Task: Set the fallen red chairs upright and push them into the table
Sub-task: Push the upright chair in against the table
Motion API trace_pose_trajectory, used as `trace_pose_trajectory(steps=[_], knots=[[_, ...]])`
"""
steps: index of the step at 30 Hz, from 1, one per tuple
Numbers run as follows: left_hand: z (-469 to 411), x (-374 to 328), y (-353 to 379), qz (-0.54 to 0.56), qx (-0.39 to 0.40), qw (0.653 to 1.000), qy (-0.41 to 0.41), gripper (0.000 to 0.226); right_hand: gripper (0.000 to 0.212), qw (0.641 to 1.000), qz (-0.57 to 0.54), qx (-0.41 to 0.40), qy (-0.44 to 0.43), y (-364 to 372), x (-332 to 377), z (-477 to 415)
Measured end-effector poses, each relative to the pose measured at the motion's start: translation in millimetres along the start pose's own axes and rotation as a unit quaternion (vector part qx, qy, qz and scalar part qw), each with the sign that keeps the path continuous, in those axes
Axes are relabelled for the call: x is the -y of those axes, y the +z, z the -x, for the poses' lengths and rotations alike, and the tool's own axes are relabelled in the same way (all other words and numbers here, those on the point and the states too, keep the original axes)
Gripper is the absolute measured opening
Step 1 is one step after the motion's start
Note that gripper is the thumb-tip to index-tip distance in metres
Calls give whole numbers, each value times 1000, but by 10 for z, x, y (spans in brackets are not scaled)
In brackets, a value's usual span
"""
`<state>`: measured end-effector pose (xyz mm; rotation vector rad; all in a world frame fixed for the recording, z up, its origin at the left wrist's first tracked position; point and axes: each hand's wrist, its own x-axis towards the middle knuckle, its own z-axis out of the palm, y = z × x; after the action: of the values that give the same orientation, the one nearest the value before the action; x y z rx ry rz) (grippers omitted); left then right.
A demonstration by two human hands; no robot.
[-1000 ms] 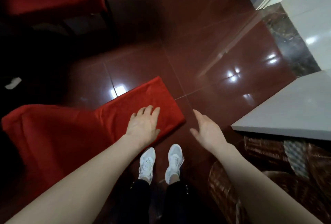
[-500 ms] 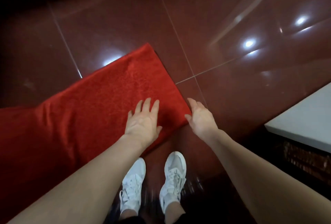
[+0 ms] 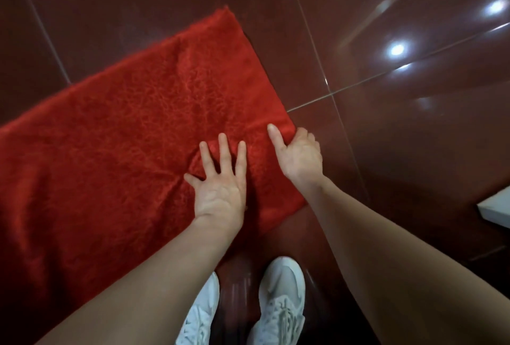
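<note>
The red chair (image 3: 138,129) lies flat on its side, filling the left and middle of the frame. A soft red cover hides all of it, so I cannot see its legs.

The right hand (image 3: 299,155) holds the chair's far right edge, just right of the middle of the frame. The thumb sits on top and the fingers curl under the edge. The left hand (image 3: 220,187) lies flat on the cover just beside it, fingers spread wide, holding nothing.

To lift it well, I think the left hand should grab an edge too, not just press. The cover looks loose and may slide, so the hands should feel for the hard frame under it. Then tip the chair up slowly.

The dark red floor (image 3: 386,179) is shiny and looks slippery, so the legs could skid. The white shoes (image 3: 281,303) at the bottom stand close to the chair. A white corner (image 3: 496,206) shows at the right edge; I cannot tell what it is.
</note>
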<state>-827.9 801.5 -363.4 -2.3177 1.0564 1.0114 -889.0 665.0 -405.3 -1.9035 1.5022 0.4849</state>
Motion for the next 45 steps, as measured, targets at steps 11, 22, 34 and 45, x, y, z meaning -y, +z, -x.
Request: trace_pose_trajectory(steps=[11, 22, 34, 45], knots=[[146, 44, -15, 50, 10, 998, 29, 130, 81, 995, -44, 78, 38, -56, -157, -212], [1200, 243, -464, 129, -83, 988, 24, 112, 62, 996, -85, -22, 23, -654, -84, 915], [3448, 1059, -2017, 273, -143, 942, -133, 98, 63, 992, -88, 68, -64, -2167, 1042, 3597], [5324, 1906, -2781, 489, -205, 776, -342, 128, 20, 871, 79, 230, -426, -2962, 2263, 5574]])
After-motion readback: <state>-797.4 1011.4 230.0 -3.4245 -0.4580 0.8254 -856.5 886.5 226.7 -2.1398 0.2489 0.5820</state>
